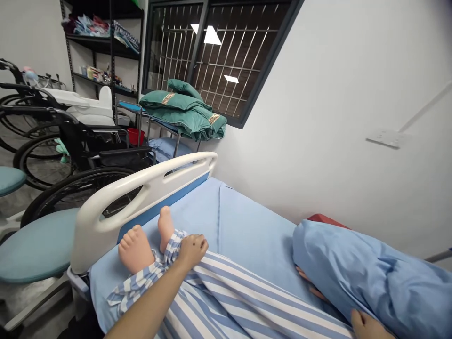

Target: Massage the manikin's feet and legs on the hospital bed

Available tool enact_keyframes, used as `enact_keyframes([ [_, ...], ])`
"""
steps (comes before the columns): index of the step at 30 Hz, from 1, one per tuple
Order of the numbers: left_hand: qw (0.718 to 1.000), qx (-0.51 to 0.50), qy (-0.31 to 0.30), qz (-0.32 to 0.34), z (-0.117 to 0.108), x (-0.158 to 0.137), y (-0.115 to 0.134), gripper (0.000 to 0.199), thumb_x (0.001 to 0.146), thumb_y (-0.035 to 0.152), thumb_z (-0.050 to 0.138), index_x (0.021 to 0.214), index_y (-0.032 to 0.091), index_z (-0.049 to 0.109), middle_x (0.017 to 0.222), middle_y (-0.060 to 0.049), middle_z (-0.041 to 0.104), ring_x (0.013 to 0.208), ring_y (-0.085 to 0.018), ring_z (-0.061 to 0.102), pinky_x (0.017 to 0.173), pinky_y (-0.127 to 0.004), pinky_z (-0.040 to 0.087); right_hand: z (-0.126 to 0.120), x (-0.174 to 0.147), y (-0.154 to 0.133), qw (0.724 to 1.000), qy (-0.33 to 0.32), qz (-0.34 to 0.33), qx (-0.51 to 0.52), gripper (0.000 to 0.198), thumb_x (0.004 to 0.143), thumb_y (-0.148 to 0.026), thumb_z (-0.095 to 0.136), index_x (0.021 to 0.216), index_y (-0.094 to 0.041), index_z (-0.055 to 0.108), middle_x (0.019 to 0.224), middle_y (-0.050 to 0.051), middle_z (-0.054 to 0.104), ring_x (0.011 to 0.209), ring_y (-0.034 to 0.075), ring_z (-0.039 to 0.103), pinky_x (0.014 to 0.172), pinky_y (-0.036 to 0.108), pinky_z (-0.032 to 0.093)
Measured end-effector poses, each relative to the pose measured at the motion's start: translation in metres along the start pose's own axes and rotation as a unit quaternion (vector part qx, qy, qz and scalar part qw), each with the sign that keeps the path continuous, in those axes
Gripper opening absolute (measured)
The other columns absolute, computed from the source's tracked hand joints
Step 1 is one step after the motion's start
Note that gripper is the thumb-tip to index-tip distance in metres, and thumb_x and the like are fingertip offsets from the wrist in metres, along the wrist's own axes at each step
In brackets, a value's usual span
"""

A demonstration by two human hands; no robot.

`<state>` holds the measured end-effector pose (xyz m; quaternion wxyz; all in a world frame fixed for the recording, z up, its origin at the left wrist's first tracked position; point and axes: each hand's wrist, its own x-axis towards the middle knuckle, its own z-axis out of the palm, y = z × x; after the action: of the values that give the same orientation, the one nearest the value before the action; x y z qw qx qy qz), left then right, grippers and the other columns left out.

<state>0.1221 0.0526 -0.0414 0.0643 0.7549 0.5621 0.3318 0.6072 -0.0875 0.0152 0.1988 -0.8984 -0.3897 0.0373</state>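
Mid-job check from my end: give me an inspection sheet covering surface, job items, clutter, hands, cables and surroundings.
Surface: light-blue bed sheet, with a creased line near the footboard.
Job's things: striped trousers on the bed, two bare manikin-like feet at the cuffs; blue bundle at the right.
Clutter: red item, mostly hidden behind the blue bundle.
Hands: left hand on the striped trousers near an ankle; right hand at the blue bundle's edge, cut off by the frame. Both grips unclear.
Cables: no loose ones seen; pale strip leads to the wall socket.
Surroundings: wheelchair, stool, shelving, green bedding, barred window.
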Motion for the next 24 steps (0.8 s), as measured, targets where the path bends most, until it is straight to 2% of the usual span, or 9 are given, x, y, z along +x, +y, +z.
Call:
enact_keyframes([
  [2, 1.000, -0.001, 0.000, 0.003, 0.002, 0.000, 0.000, 0.024, 0.081, 0.023, 0.039, 0.070, 0.020, 0.059, 0.069, -0.002, 0.063, 0.065, -0.013, 0.055, 0.059, -0.024, 0.028, 0.006, -0.001, -0.030, 0.999, -0.019, -0.047, -0.004, 0.026, 0.061, -0.036, 0.050, 0.036, -0.027, 0.051, 0.055, 0.018, 0.057, 0.042, 0.024, 0.050, 0.054, 0.039, 0.033],
  [4, 1.000, -0.002, -0.001, 0.009, 0.003, 0.000, -0.001, 0.024, 0.081, 0.023, 0.039, 0.069, 0.019, 0.060, 0.068, -0.003, 0.063, 0.065, -0.014, 0.056, 0.058, -0.025, 0.029, 0.020, -0.015, -0.080, 0.993, -0.003, -0.112, 0.024, 0.025, 0.063, -0.042, 0.049, 0.045, -0.027, 0.055, 0.058, 0.016, 0.058, 0.048, 0.025, 0.052, 0.054, 0.038, 0.033],
  [5, 1.000, -0.003, -0.002, 0.012, 0.003, -0.001, -0.001, 0.023, 0.081, 0.023, 0.040, 0.069, 0.019, 0.060, 0.068, -0.004, 0.063, 0.065, -0.014, 0.056, 0.058, -0.025, 0.029, 0.030, -0.026, -0.110, 0.988, -0.005, -0.150, 0.047, 0.027, 0.065, -0.046, 0.047, 0.047, -0.026, 0.054, 0.057, 0.014, 0.058, 0.049, 0.024, 0.052, 0.054, 0.037, 0.033],
  [7, 1.000, -0.005, -0.004, 0.019, 0.003, -0.001, -0.001, 0.023, 0.081, 0.023, 0.040, 0.069, 0.019, 0.060, 0.067, -0.004, 0.063, 0.065, -0.015, 0.056, 0.058, -0.025, 0.030, 0.055, -0.058, -0.178, 0.968, 0.011, -0.233, 0.089, 0.039, 0.068, -0.055, 0.039, 0.044, -0.025, 0.042, 0.046, 0.008, 0.049, 0.046, 0.021, 0.046, 0.052, 0.034, 0.031],
  [9, 1.000, -0.010, -0.004, 0.024, 0.002, -0.001, -0.002, 0.023, 0.081, 0.022, 0.040, 0.070, 0.019, 0.060, 0.068, -0.004, 0.063, 0.065, -0.015, 0.056, 0.058, -0.025, 0.031, 0.082, -0.095, -0.242, 0.941, -0.023, -0.305, 0.143, 0.044, 0.073, -0.058, 0.034, 0.047, -0.023, 0.037, 0.045, 0.002, 0.043, 0.047, 0.016, 0.041, 0.050, 0.030, 0.030],
  [12, 0.999, -0.008, -0.005, 0.030, 0.001, -0.001, -0.003, 0.023, 0.082, 0.023, 0.039, 0.073, 0.019, 0.060, 0.070, -0.004, 0.064, 0.068, -0.016, 0.057, 0.060, -0.026, 0.033, 0.120, -0.143, -0.310, 0.911, -0.066, -0.347, 0.214, 0.044, 0.080, -0.054, 0.032, 0.051, -0.021, 0.033, 0.046, -0.003, 0.037, 0.048, 0.011, 0.036, 0.050, 0.025, 0.028],
  [15, 0.999, 0.000, -0.017, 0.041, 0.001, -0.001, -0.005, 0.021, 0.082, 0.022, 0.040, 0.075, 0.018, 0.059, 0.071, -0.005, 0.064, 0.069, -0.016, 0.057, 0.061, -0.026, 0.035, 0.149, -0.168, -0.336, 0.902, -0.078, -0.331, 0.264, 0.043, 0.083, -0.050, 0.032, 0.053, -0.020, 0.033, 0.047, -0.005, 0.036, 0.049, 0.010, 0.035, 0.051, 0.023, 0.028],
  [18, 0.998, 0.008, -0.025, 0.062, 0.000, -0.001, -0.007, 0.021, 0.083, 0.021, 0.039, 0.075, 0.018, 0.058, 0.071, -0.005, 0.063, 0.070, -0.017, 0.058, 0.063, -0.027, 0.037, 0.167, -0.172, -0.333, 0.913, -0.072, -0.296, 0.273, 0.042, 0.083, -0.049, 0.034, 0.052, -0.020, 0.033, 0.046, -0.005, 0.035, 0.048, 0.010, 0.034, 0.050, 0.023, 0.027],
  [24, 0.987, 0.042, -0.051, 0.145, -0.001, 0.001, -0.013, 0.017, 0.081, 0.019, 0.041, 0.077, 0.017, 0.057, 0.073, -0.004, 0.063, 0.071, -0.018, 0.057, 0.066, -0.030, 0.041, 0.170, -0.173, -0.325, 0.909, -0.090, -0.309, 0.266, 0.041, 0.085, -0.045, 0.032, 0.053, -0.020, 0.035, 0.047, -0.005, 0.038, 0.049, 0.011, 0.036, 0.052, 0.023, 0.026],
])
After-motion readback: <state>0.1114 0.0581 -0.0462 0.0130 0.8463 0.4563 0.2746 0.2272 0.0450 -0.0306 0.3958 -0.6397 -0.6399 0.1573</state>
